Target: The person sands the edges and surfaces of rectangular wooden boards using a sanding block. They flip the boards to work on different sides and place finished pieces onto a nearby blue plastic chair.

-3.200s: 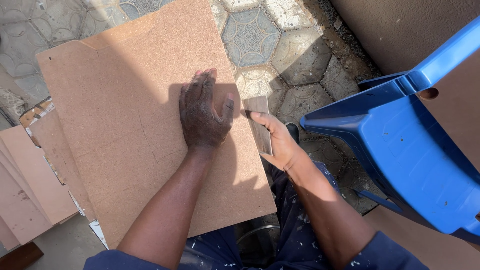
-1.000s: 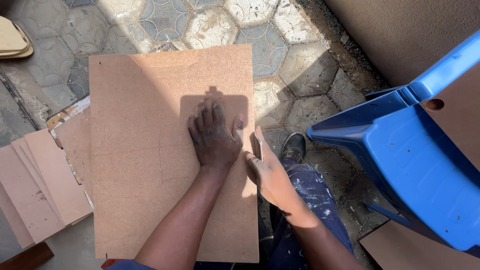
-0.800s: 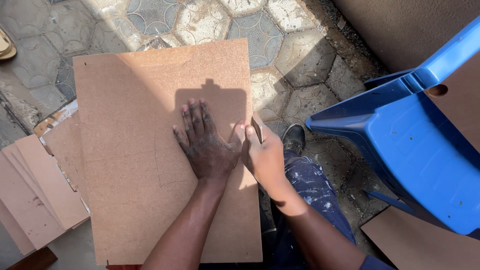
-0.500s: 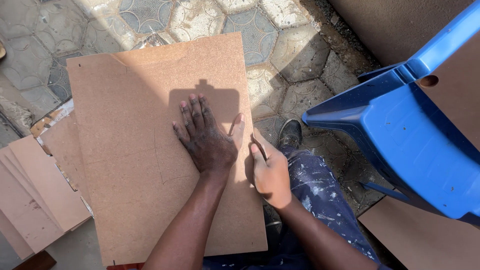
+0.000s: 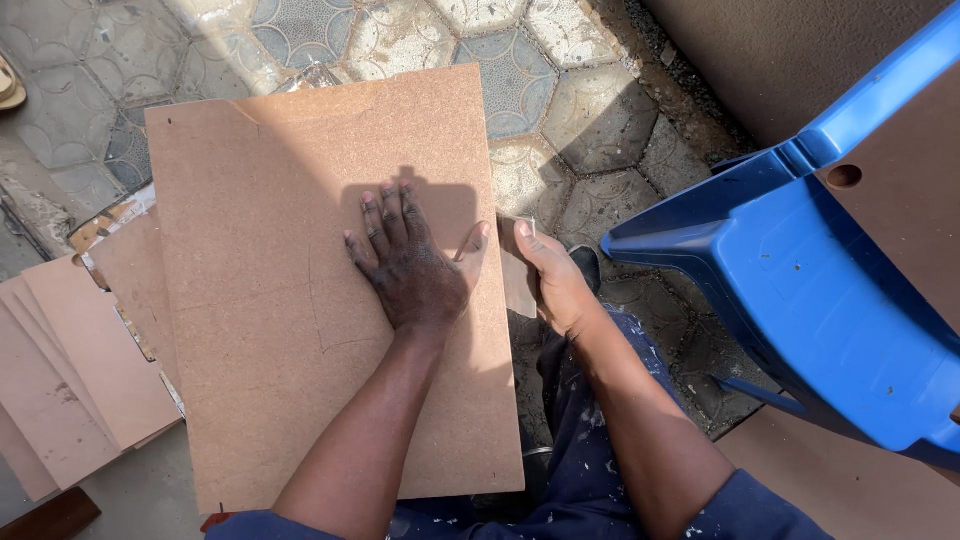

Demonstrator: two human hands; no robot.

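Note:
A large brown hardboard sheet (image 5: 270, 300) lies across my lap and over the paving. My left hand (image 5: 410, 265) presses flat on it, fingers spread, close to the sheet's right edge. Faint pencil lines run on the board just left of that hand. My right hand (image 5: 555, 280) is at the sheet's right edge and grips a small brown board piece (image 5: 518, 280), held upright beside the edge. My dark shoe (image 5: 585, 265) shows just beyond the right hand.
A blue plastic chair (image 5: 800, 290) lies tipped at the right. Several cut board pieces (image 5: 70, 370) are stacked at the left. Hexagonal paving stones (image 5: 590, 120) cover the ground ahead. More brown board (image 5: 860, 490) lies at bottom right. A sandal (image 5: 10, 90) sits at the far left edge.
The big sheet has been turned and squared in front of me. My left hand stayed flat on it, sliding slightly. My right hand kept the small piece at the right edge.

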